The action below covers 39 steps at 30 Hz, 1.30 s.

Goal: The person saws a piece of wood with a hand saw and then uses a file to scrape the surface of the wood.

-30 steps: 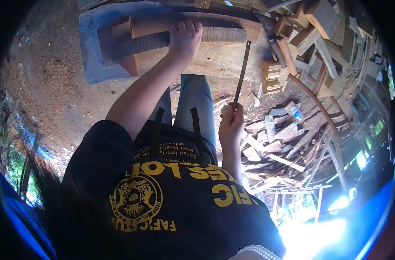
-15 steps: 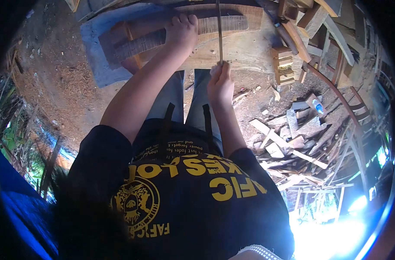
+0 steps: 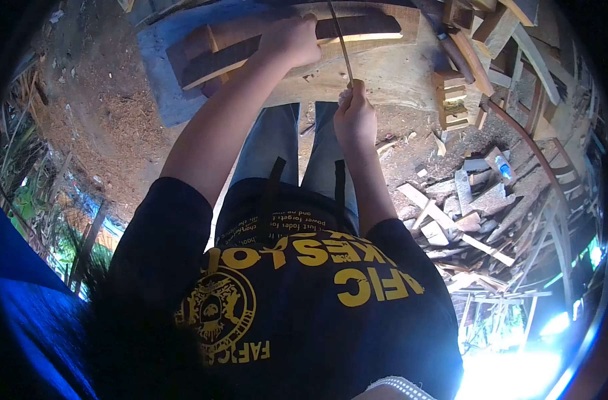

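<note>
My left hand is closed around the middle of a curved wooden piece, whose pale long edge faces me. That piece lies over a wider brown board on the wooden work surface. Lower and to the right, my right hand grips the near end of a long, thin, dark tool. The tool points away from me and crosses over the curved piece, right of my left hand. Its exact kind does not show, as it appears narrow from this angle.
Wooden blocks and offcuts are stacked at the work surface's right end. Scrap wood lies heaped on the ground at right, with a small blue-labelled bottle. A blue-grey sheet sits at left; sawdust covers the ground beyond.
The curved piece has been turned in my left hand, so its pale edge shows instead of its broad ridged face. The tool's far end has tilted slightly left; the view has shifted a little.
</note>
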Each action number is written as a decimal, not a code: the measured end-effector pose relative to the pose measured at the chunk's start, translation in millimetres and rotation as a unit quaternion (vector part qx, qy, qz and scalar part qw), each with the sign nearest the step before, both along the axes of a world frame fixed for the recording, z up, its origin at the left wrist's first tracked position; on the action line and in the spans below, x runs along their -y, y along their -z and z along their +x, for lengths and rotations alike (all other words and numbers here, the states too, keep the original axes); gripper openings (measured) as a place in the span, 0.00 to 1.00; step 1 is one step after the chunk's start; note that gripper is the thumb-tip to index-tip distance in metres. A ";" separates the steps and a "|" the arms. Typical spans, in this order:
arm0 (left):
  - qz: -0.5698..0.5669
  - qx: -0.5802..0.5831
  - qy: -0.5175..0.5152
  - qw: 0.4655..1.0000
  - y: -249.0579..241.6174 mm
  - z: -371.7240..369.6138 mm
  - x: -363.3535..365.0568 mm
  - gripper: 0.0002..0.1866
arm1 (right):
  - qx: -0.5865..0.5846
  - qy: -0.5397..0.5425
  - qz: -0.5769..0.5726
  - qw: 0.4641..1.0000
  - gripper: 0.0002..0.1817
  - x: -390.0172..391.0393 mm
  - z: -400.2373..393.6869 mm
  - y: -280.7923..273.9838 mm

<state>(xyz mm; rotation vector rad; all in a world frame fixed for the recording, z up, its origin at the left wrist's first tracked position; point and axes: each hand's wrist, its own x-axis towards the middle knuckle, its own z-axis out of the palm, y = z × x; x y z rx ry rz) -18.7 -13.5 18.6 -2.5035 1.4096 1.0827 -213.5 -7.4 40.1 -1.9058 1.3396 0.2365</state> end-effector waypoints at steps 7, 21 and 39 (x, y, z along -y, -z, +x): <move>0.019 -0.025 -0.008 0.999 -3.9 3.6 2.6 0.25 | -0.019 0.042 0.015 0.999 0.07 -12.8 -10.6 -10.1; 0.011 -0.021 -0.014 1.000 0.3 3.8 0.9 0.23 | -0.004 0.014 0.040 0.999 0.07 -20.9 -6.0 -30.3; -0.036 -0.003 -0.026 0.999 6.3 0.6 -6.8 0.19 | -0.133 -0.040 0.086 0.987 0.13 6.2 35.0 -70.9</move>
